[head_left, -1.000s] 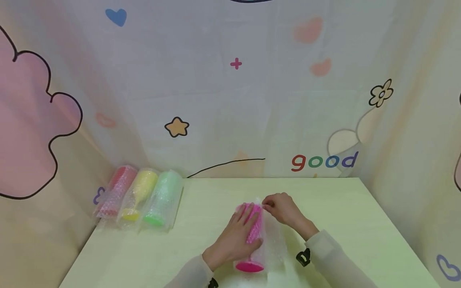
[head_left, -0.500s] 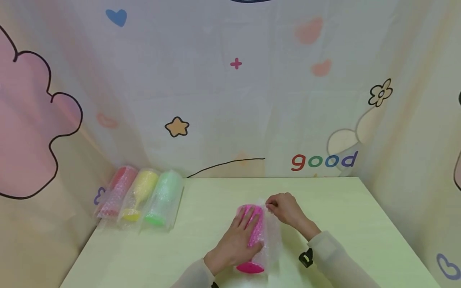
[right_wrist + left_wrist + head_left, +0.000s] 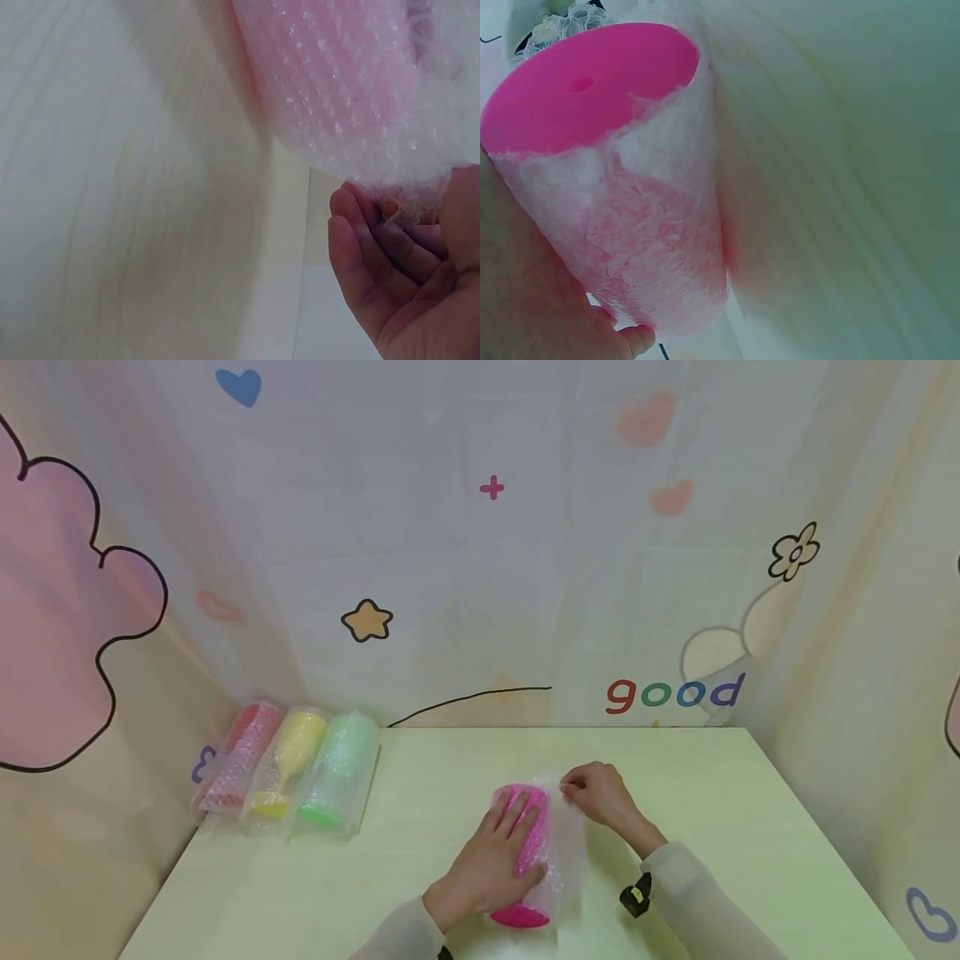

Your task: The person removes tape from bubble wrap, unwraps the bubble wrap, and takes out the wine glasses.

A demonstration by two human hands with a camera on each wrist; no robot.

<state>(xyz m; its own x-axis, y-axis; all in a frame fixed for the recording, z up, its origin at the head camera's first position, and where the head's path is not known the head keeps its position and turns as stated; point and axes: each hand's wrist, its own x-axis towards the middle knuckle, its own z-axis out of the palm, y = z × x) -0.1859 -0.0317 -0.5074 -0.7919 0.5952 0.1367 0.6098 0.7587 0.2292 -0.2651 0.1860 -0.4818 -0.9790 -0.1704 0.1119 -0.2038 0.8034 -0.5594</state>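
Observation:
A bright pink goblet (image 3: 519, 917) lies on its side on the table, its round foot toward me. Clear bubble wrap (image 3: 567, 852) covers it, with a loose flap on the right side. My left hand (image 3: 491, 864) rests on the wrapped goblet with fingers spread and fairly straight. In the left wrist view the pink foot (image 3: 592, 82) shows bare at the end of the wrap. At the far right corner of the flap, my right hand (image 3: 600, 793) pinches the bubble wrap edge between thumb and fingers. The right wrist view shows the wrap (image 3: 352, 154) running into those fingers.
Three wrapped goblets lie side by side at the table's back left: a red one (image 3: 251, 735), a yellow one (image 3: 288, 764) and a green one (image 3: 341, 768). A printed curtain (image 3: 450, 543) rises behind the pale table (image 3: 712, 810).
My right hand has shifted slightly to the right, drawing the pinched wrap edge away from the goblet. My left hand stays on the goblet.

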